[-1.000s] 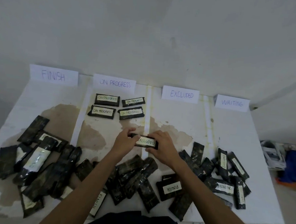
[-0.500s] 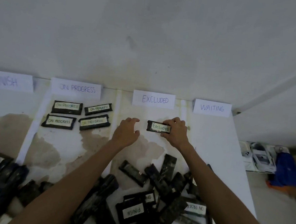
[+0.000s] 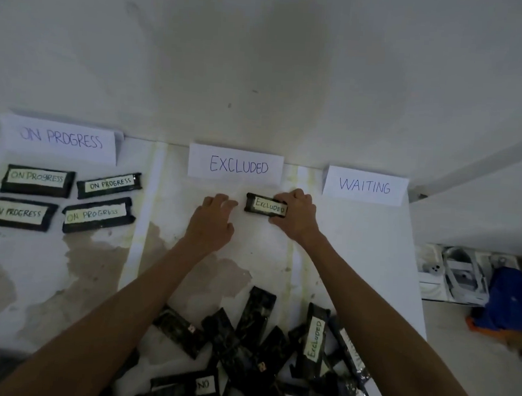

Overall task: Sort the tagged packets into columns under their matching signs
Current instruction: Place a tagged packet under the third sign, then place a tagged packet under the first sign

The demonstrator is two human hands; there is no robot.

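A black packet tagged EXCLUDED (image 3: 264,205) lies on the table just below the white EXCLUDED sign (image 3: 235,164). My right hand (image 3: 298,217) grips its right end, thumb below and fingers on top. My left hand (image 3: 213,222) rests to the left of the packet with fingers spread, not touching it. Several ON PROGRESS packets (image 3: 68,198) lie in two rows under the ON PROGRESS sign (image 3: 61,139). The WAITING sign (image 3: 365,186) has nothing under it. A heap of unsorted black packets (image 3: 261,352) lies at the near edge, one showing an EXCLUDED tag (image 3: 314,339).
The white table (image 3: 357,266) is stained brown on the left and centre, with pale strips dividing columns. Its right edge drops to the floor, where white boxes (image 3: 452,276) and a blue bag (image 3: 507,301) sit. The wall stands right behind the signs.
Both hands carried the EXCLUDED packet from the table's middle up to the EXCLUDED sign. My left hand let go and the right hand still holds it. The view has shifted right.
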